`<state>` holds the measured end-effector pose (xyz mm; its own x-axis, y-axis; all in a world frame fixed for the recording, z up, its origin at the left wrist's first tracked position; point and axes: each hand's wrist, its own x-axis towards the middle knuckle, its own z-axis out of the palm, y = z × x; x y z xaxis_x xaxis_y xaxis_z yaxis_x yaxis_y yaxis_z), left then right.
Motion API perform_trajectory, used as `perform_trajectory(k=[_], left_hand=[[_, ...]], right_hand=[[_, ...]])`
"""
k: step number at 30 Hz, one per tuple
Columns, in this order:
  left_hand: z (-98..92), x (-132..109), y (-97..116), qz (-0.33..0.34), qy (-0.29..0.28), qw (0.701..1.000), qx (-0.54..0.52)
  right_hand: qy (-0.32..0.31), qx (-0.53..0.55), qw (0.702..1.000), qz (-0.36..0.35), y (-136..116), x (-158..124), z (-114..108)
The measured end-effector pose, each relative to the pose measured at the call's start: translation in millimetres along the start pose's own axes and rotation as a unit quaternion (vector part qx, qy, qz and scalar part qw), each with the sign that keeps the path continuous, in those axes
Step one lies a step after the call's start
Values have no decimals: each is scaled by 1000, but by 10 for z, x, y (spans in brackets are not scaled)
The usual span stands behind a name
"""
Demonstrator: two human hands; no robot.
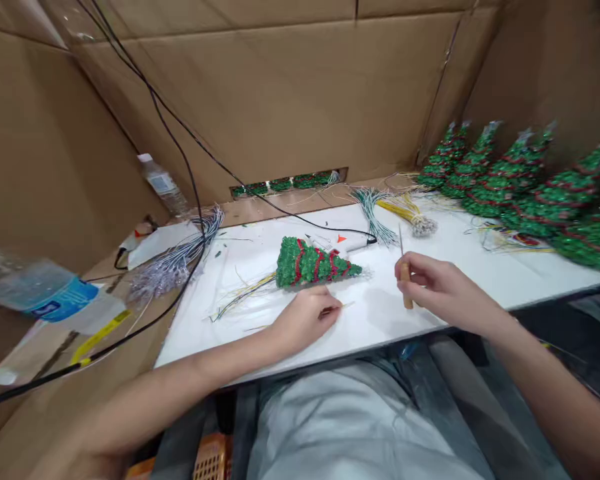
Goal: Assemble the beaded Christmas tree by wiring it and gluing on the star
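Note:
A small green tinsel Christmas tree point(313, 262) with a red garland lies on its side on the white board, its tip to the right and loose wires point(245, 293) trailing from its base to the left. Just below it, my left hand point(305, 317) is closed in a pinch, with a thin pale yellow wire point(349, 304) sticking out past the fingertips. To the right, my right hand point(437, 290) grips an awl point(406, 283) by its wooden handle, its thin metal shaft pointing up. Behind the tree lies a white pen-shaped tool point(350, 244) with a black cable.
Several finished trees point(520, 173) stand at the right. Teal-white wires point(377, 217) and yellow wires point(405, 212) lie at the back of the white board point(380, 320). At left are a clear-tipped wire bundle point(175, 263) and plastic bottles point(163, 183). A black cable point(190, 177) crosses the left side.

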<state>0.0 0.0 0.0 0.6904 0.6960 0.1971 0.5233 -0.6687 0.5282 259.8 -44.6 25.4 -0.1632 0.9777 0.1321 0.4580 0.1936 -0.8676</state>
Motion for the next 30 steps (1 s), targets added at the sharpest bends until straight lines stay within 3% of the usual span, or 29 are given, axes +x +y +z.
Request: perform_trajectory(k=[11,16,21,30], left_hand=[[-46,24,42,-70,15,997,-12],[-62,28,76,-101,-3,994,-28],[-26,32,63,-114,-6,992,-45],[31,36,20,-111,0,991,-76]], right_hand=[[33,117,992,19,16,229,473],[75,50,994,-62,-15,265,589],[63,16,988,-137,-31,314,725],[102,-5,973,-205,-34,364,748]])
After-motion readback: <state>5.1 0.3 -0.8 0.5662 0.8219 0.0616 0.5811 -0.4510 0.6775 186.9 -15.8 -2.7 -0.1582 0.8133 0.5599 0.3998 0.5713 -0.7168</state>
